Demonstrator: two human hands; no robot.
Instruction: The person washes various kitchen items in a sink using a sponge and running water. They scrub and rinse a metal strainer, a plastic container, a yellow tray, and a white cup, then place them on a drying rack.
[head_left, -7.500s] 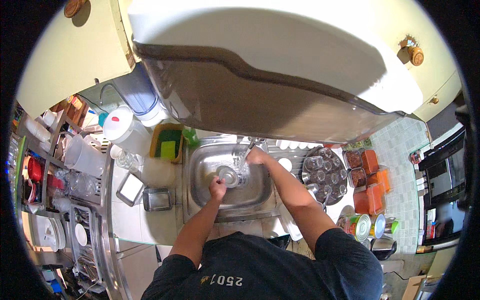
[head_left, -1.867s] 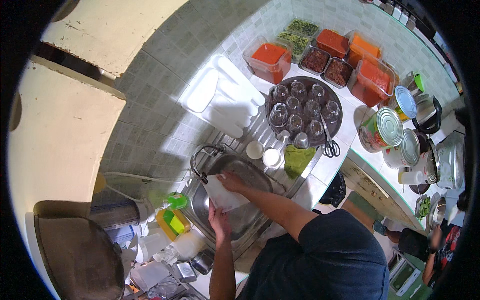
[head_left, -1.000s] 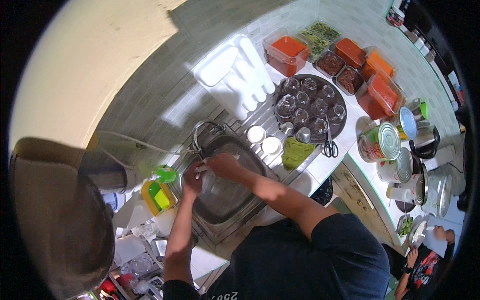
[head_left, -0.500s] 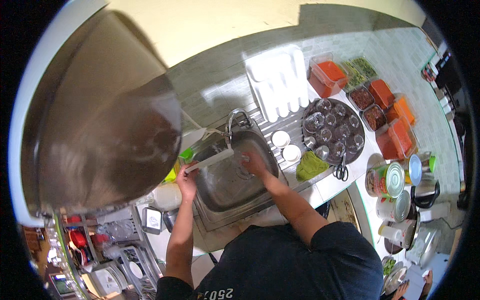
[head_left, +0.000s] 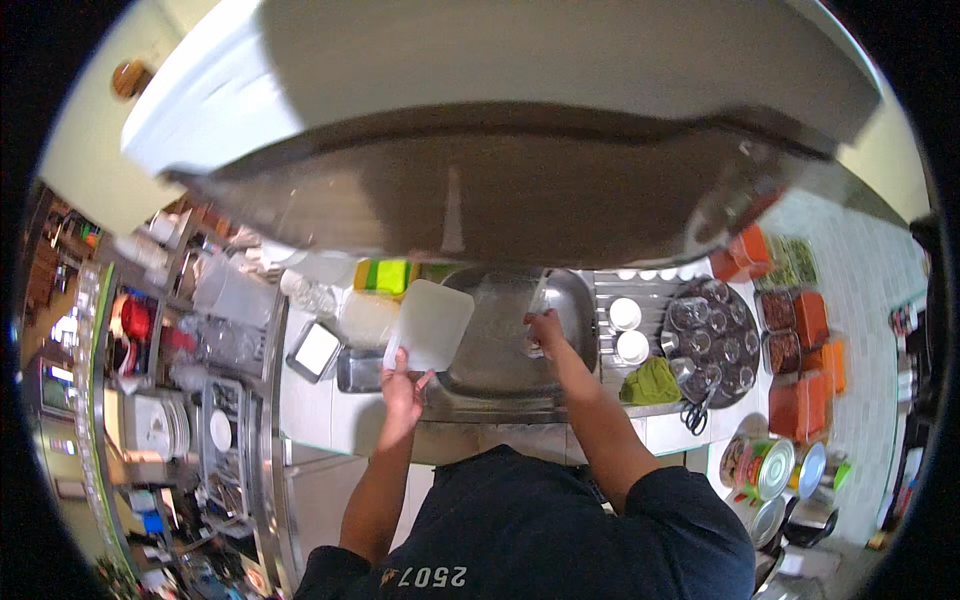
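My left hand (head_left: 402, 392) grips the lower edge of a white, rounded-square plastic lid (head_left: 437, 322). The lid's flat face is tilted up over the left side of the metal sink (head_left: 490, 385). Inside the sink, toward its right side, my right hand (head_left: 546, 330) has its fingers curled. Something pale shows by those fingers, too small to make out. Just left of the lid are a yellow and green package (head_left: 385, 276) and a small dark metal tray (head_left: 358, 371).
Right of the sink, two white cups (head_left: 632, 348) and a green cloth (head_left: 648, 383) rest near a round tray of glasses (head_left: 712, 340) and black scissors (head_left: 695, 416). Food containers (head_left: 800, 408) line the right wall. A large brownish panel (head_left: 400, 210) hangs across the top, hiding the tap.
The view has swung left. The lid, edge-on under the tap before, has come to the sink's left side and turned its flat face up. My right hand stays in the sink.
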